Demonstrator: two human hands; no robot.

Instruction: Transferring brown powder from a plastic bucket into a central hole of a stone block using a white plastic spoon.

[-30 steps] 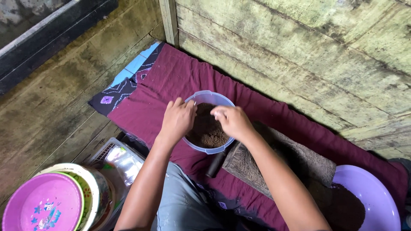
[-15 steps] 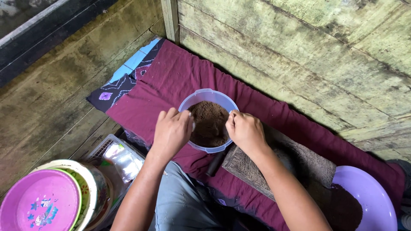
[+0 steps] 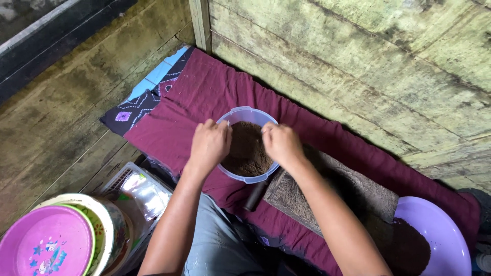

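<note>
Setting: weathered plank floor (image 3: 66,128) and plank wall (image 3: 368,66), greenish and stained; seen from above.
Bowl: clear plastic bowl (image 3: 240,115), round, upright on the maroon cloth (image 3: 204,92), just ahead of the person's knees; far rim bare, side rims under the two hands.
Contents: brown powder (image 3: 248,151), fine and dark, filling the lower part of the bowl.
Left hand: left hand (image 3: 208,145) on the bowl's left rim, palm down, fingers (image 3: 217,128) curled over the edge toward the powder; loosely bent, whether pinching any powder cannot be told.
Right hand: right hand (image 3: 280,144) on the bowl's right rim, fingers bent inward, tips at the powder's edge; grip on the rim or on powder cannot be told.
Under the bowl: maroon cloth spread along the foot of the wall, with a dark patterned cloth (image 3: 138,107) and a pale blue strip at its far left end.
Right of the bowl: rough wooden block (image 3: 327,191) lying on the cloth, touching the bowl's near right side; a dark handle (image 3: 254,197) at its near end.
Far right: lilac basin (image 3: 445,235) holding more brown powder.
Near left: white plastic crate (image 3: 138,186) with clear wrappers; stacked plates (image 3: 56,240), the top one pink.
</note>
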